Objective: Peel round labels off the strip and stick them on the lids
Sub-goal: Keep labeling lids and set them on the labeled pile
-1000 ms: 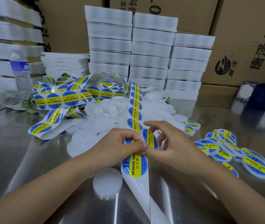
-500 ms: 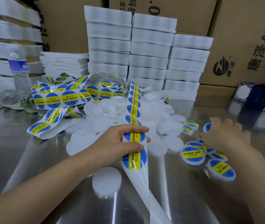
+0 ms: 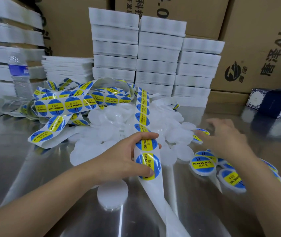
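Fingers [image 3: 145, 135], L hand [image 3: 124, 156]: curled round label strip [image 3: 142, 117], gripping it. R hand [image 3: 225, 139]: fingers straight, spread, holding nothing, over labelled lids [image 3: 203, 165]. Plain lids [image 3: 102, 147] heaped betw. hands.

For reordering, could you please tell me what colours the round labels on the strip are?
The round labels are blue with a yellow band; head view.

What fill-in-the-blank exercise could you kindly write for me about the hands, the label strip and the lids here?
The left hand grips the label strip, thumb on a label coloured blue and ____.
Each label reads SOLDERING ____.
The labelled lids lie beside the ____ hand.
Missing words: yellow; PASTE; right.
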`<state>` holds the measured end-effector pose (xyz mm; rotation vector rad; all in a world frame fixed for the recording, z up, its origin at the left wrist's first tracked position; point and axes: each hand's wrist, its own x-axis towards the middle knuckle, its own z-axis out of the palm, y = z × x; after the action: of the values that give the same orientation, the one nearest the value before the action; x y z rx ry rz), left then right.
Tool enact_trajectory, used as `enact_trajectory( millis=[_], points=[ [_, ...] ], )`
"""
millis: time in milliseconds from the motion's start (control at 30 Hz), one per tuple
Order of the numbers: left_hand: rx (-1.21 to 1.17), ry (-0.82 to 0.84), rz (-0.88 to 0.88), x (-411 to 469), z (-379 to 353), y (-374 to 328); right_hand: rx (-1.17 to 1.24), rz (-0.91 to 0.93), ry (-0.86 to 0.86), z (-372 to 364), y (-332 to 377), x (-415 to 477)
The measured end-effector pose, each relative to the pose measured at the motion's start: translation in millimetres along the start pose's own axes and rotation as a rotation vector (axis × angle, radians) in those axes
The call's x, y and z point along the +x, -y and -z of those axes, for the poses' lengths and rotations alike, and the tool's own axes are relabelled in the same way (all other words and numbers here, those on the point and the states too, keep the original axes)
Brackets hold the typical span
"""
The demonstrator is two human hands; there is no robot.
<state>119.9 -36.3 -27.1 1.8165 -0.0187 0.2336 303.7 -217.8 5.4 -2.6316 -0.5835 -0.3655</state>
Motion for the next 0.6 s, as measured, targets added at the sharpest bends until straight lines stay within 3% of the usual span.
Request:
enact_trajectory(
  millis=[100,233,433,600],
  points=[
    [0.045,-0.068,0.018,3.2,-0.3,2.4,0.387,0.325,-0.08,-5.8,27.9,-21.1],
    [0.151,-0.157,0.04,6.4,0.6,2.1,0.587,0.61,-0.033,-11.0,47.7,-45.9],
    [0.204,-0.178,0.104,5.8,2.1,1.2,0.649,0.727,0.118,-17.1,51.5,-55.2],
    [0.235,-0.185,0.115,6.2,1.3,0.4,0.622,0.725,0.118,-19.9,51.1,-54.4]
  ],
)
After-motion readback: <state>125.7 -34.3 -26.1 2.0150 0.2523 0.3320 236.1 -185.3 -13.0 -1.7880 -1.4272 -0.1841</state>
